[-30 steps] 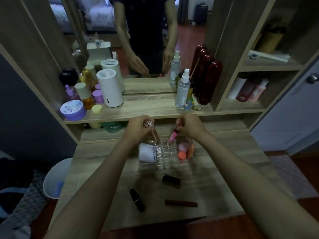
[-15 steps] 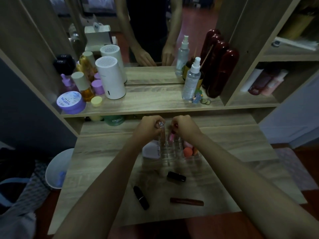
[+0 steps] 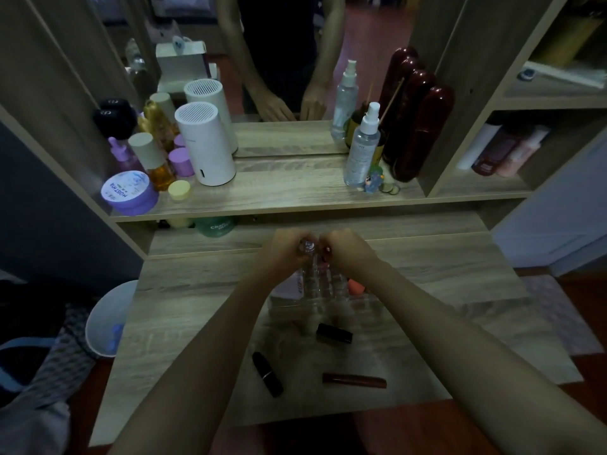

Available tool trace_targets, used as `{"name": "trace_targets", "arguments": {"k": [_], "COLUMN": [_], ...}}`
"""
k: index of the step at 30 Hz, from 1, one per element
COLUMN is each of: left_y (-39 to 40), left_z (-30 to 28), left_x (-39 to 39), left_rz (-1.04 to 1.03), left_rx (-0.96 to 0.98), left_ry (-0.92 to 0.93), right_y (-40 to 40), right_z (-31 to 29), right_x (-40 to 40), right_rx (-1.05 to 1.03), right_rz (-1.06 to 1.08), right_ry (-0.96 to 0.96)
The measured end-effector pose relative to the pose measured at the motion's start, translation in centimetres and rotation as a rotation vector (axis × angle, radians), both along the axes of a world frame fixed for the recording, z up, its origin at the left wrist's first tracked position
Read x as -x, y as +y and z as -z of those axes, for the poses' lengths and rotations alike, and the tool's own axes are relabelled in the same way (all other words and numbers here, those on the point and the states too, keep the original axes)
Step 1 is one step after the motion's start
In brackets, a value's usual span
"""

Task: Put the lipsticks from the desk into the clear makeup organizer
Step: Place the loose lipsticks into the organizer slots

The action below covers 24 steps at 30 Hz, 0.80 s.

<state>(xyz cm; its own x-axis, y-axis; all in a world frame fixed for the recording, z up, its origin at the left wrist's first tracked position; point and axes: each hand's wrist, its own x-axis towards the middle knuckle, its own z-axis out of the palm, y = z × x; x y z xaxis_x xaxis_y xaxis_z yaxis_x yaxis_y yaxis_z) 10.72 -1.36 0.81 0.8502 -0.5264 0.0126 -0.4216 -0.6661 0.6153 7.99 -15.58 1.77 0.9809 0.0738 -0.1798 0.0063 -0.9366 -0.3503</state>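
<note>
The head view looks down at two bare arms that reach over a wooden counter (image 3: 197, 290). The left hand (image 3: 285, 249) is closed around a lipstick with a sparkly top (image 3: 308, 247) and holds it upright over the far side of the clear makeup organizer (image 3: 328, 297). Right beside it, almost touching, the right hand (image 3: 345, 246) is closed around a pink lipstick (image 3: 325, 262) whose low end points down into the little square slots. Both look like they are just going in, so the job seems to be under way but not near done.

Three more lipsticks lie flat on the counter, nearer than the organizer. On the left is a black lipstick (image 3: 267, 374), lying at a slant. In the middle, just beside the near edge of the organizer, is a short black lipstick (image 3: 334, 333). To the right and nearest lies a long dark red lipstick (image 3: 354, 380). These three are left to pick up.

The organizer is see-through and the room is dim, so its walls and slots are hard to make out. It is hard to tell if the two held lipsticks sit in their slots yet. The hands hide the far row. A white thing (image 3: 290, 284) and an orange sponge (image 3: 354, 286) sit inside, partly covered by the arms.
</note>
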Motion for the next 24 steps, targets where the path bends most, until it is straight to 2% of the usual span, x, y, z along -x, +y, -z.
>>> {"name": "trace_targets", "arguments": {"k": [8,18,21,24], "left_y": [0.2,1.3,2.9,4.5], "left_z": [0.4,0.3,0.3,0.6], "left_x": [0.2,0.5,1.3,3.1], "left_rz": [-0.01,-0.066,-0.079,-0.092], "left_rx": [-0.039,0.064,0.072,0.039], "left_ry": [-0.037,-0.045,-0.129,-0.224], "right_y": [-0.2,-1.6,-2.6,-3.4], "right_z": [-0.2,-1.1,-2.0,-2.7], "right_x": [0.1,0.8,2.3,5.5], "right_rx": [-0.016,0.007,0.003,-0.053], "right_rz": [0.006,0.03,0.057,0.071], "right_ry": [0.025,-0.016,-0.101,-0.295]}}
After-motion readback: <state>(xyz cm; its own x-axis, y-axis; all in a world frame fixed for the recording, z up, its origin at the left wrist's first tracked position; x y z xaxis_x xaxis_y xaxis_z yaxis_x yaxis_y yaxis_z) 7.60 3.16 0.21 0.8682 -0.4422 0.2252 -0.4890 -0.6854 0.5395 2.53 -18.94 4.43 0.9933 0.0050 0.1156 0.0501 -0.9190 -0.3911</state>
